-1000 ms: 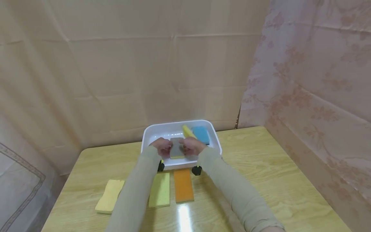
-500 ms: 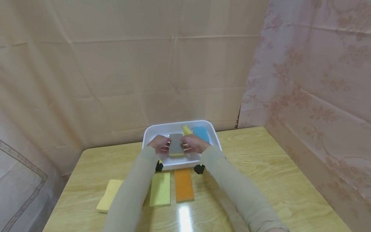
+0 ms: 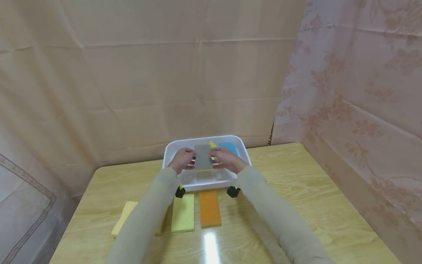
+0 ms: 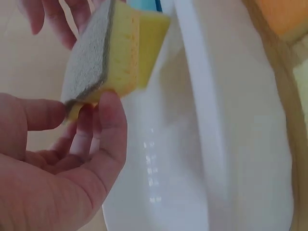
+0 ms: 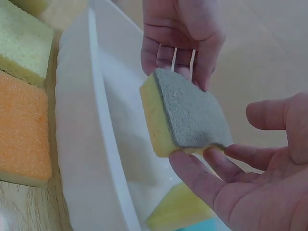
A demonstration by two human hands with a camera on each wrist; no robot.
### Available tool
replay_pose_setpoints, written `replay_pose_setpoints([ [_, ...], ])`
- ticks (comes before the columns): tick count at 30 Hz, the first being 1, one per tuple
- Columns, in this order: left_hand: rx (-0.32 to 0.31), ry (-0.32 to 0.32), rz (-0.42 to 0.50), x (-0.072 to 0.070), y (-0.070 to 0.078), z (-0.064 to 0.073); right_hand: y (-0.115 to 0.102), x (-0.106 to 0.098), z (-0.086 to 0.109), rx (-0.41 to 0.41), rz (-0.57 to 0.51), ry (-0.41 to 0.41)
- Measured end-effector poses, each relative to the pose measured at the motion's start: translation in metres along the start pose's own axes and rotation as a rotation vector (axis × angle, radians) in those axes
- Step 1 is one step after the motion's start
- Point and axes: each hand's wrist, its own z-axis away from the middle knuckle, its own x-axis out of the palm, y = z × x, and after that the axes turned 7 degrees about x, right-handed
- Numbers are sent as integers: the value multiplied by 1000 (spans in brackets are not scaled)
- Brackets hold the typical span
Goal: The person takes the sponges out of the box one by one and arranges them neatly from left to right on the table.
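Note:
A sponge (image 3: 203,157) with a grey scouring face and yellow foam below is held between both hands over a white plastic tray (image 3: 206,186). My left hand (image 3: 183,160) grips its left edge; in the left wrist view the thumb meets the grey corner and fingers curl against the foam. On the other edge, my right hand (image 3: 228,160) holds it, with fingertips along the foam side in the right wrist view. Inside the tray lie a yellow sponge (image 5: 180,209) and a blue sponge (image 3: 229,147), both partly hidden by the right hand in the head view.
On the wooden table (image 3: 283,198) in front of the tray lie a pale yellow-green sponge (image 3: 183,213) and an orange sponge (image 3: 210,209). Another yellow sponge (image 3: 123,217) is partly covered by the left sleeve. A beige curtain (image 3: 148,80) hangs behind the table.
Both hands have raised the grey-faced sponge from low in the tray, and it now sits higher and farther from me. The hands have spread slightly apart.

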Motion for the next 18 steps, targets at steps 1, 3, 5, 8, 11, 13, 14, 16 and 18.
replay_pose_setpoints([
  [1,6,13,2,1,0,1,-1,0,2,-3,-5,7],
  [3,17,37,12,4,1,4,-1,0,5,-16,-10,15],
  [5,19,59,25,6,1,8,-2,0,9,-22,-5,19],
  [8,27,87,58,9,1,12,-3,-1,15,-41,10,21],
  [11,43,109,89,13,0,17,-4,-2,21,-59,7,21],
  [13,52,117,98,15,-1,19,-3,-4,25,-74,2,20],
  [14,58,119,99,16,-2,21,-2,-4,26,-80,-1,17],
  [16,63,123,93,19,-4,24,1,-6,30,-93,1,13],
  [18,68,125,99,23,-5,27,4,-9,36,-105,-5,10],
])
